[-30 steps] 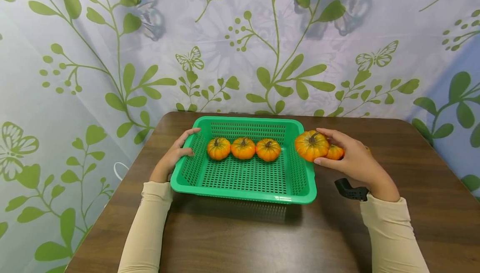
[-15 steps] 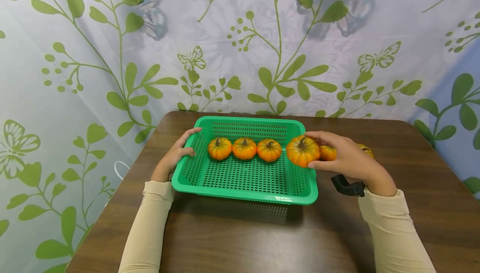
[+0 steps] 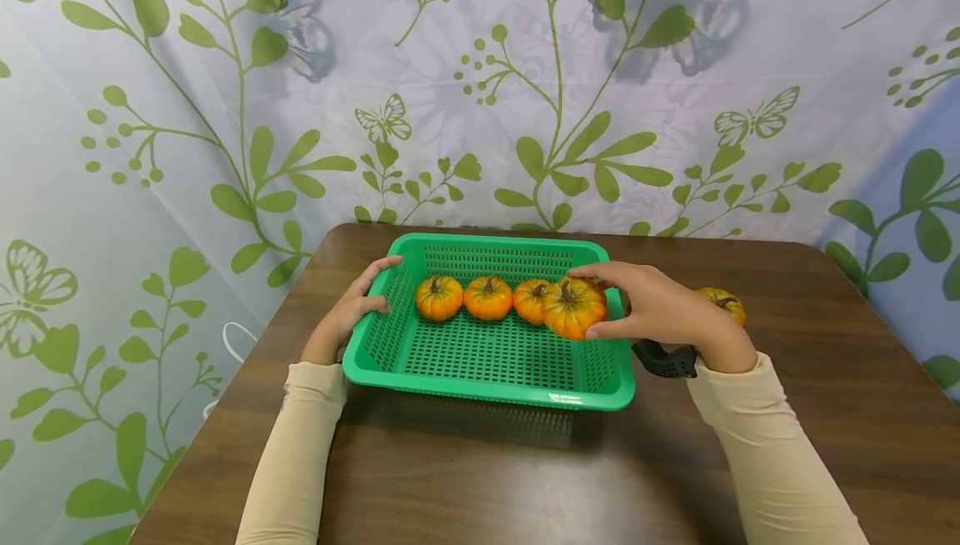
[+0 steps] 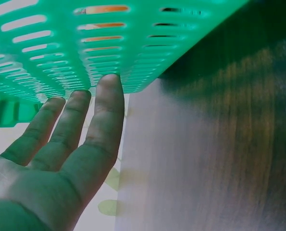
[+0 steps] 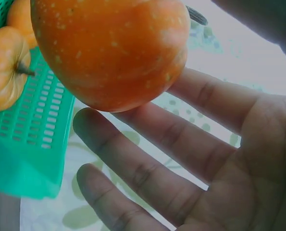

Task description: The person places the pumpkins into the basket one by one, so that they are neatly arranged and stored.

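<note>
A green plastic basket (image 3: 487, 391) stands on the table with three small orange pumpkins in a row inside: a left one (image 3: 438, 297), a middle one (image 3: 487, 297) and a right one (image 3: 529, 301). My left hand (image 3: 348, 312) grips the basket's left rim, its other fingers (image 4: 109, 110) against the slotted outer wall in the left wrist view. Between thumb and fingers, my right hand (image 3: 652, 303) holds another pumpkin (image 3: 573, 313), stem up, over the basket's right part. It overlaps the right pumpkin of the row in the head view.
One more pumpkin (image 3: 723, 305) lies on the brown wooden table (image 3: 480, 478), right of the basket, partly behind the right wrist. A black wrist device (image 3: 667, 359) sits under that wrist. A leaf-patterned cloth (image 3: 480, 95) hangs behind the table.
My right hand has moved left with its pumpkin, from the basket's right rim to over the inside. An orange pumpkin seen behind that hand is now hidden. The left hand stays put.
</note>
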Available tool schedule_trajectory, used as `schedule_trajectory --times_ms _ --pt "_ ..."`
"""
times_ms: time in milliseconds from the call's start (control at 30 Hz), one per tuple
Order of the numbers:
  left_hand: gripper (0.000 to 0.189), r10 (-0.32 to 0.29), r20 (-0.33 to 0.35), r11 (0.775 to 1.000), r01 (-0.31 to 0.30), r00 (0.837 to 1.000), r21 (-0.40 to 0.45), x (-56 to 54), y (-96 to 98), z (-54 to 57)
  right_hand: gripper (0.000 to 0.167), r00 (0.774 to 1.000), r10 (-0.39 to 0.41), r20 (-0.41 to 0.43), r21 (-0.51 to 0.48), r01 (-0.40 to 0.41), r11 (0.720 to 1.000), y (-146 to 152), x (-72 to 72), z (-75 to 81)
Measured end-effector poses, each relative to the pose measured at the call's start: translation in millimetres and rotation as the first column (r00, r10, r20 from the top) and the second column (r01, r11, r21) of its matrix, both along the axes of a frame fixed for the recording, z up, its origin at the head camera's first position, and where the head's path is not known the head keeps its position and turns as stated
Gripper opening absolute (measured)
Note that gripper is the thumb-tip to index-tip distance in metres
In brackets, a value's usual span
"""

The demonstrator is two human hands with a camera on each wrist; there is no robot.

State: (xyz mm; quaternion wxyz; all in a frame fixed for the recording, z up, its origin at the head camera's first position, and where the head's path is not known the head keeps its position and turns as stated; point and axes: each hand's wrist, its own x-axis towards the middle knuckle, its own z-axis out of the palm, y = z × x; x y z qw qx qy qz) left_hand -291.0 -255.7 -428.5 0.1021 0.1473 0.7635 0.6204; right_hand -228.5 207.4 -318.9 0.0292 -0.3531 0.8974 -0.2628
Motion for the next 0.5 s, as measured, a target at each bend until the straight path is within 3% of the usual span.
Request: schedule_trajectory --times_ms 500 --pt "0.088 0.003 -0.007 1.0 -0.003 1.0 -0.017 -0.6 -1.1 -1.1 0.073 0.987 0.086 0.138 0.0 -0.087 0.996 -30 -13.0 -9.9"
